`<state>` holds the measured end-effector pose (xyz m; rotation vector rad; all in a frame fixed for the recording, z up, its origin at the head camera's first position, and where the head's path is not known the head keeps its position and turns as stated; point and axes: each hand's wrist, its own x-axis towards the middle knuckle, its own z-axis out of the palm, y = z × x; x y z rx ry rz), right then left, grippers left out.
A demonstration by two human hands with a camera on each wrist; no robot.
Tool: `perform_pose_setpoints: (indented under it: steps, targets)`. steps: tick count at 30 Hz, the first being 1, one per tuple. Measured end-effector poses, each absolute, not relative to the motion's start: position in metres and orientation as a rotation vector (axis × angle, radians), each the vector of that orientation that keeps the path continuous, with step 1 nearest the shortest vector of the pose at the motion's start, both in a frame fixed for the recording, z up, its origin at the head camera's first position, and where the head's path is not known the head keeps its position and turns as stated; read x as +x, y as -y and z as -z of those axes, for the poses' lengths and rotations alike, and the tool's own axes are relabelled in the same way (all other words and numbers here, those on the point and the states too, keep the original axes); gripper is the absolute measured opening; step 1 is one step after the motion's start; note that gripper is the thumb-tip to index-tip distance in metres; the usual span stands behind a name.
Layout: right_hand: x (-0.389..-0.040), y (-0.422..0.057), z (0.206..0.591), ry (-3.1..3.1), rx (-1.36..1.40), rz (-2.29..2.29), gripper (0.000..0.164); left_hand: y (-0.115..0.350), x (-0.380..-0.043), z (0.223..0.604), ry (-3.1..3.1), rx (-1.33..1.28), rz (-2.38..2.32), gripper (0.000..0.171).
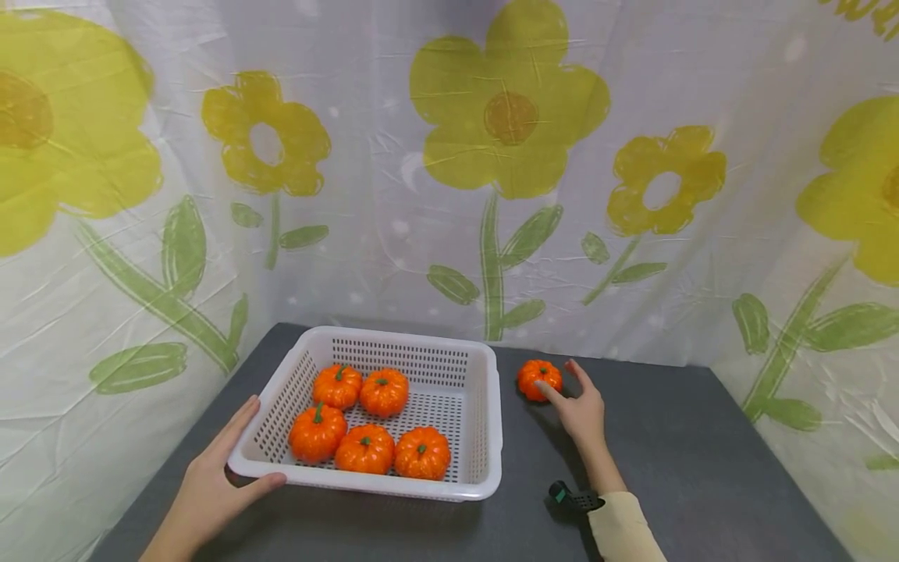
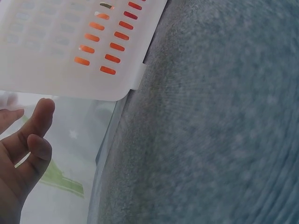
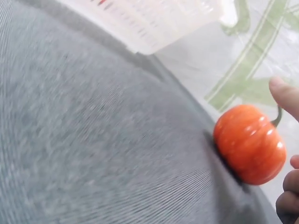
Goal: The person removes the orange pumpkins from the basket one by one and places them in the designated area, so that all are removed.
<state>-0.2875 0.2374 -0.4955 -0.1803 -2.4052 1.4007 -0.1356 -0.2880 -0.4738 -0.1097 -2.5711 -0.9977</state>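
A small orange pumpkin (image 1: 539, 380) with a green stem sits on the dark table, right of the white basket (image 1: 488, 421). My right hand (image 1: 581, 402) is beside this pumpkin, thumb and fingers spread apart at its right side. In the right wrist view, the pumpkin (image 3: 250, 144) rests on the table surface, with fingertips (image 3: 280, 88) close to its stem and no grip around it. At the basket's front left corner is my left hand (image 1: 211, 484), thumb and fingers spread around the corner. Several similar pumpkins (image 1: 365, 449) lie inside the basket.
The dark grey table (image 1: 674, 437) extends right of the basket and along its front. A white curtain (image 1: 365, 234) printed with yellow flowers hangs behind the table and at both sides. A black strap (image 1: 579, 498) sits at the right wrist, by a pale sleeve (image 1: 623, 527).
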Motion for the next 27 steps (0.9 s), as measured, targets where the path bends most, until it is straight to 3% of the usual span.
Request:
perform_pose_setpoints:
  steps: [27]
  targets:
    - [-0.290,-0.207,0.405,2.373,0.179,-1.580,0.081,0.292,-0.138,0.478,2.501,-0.208,1.037,0.111]
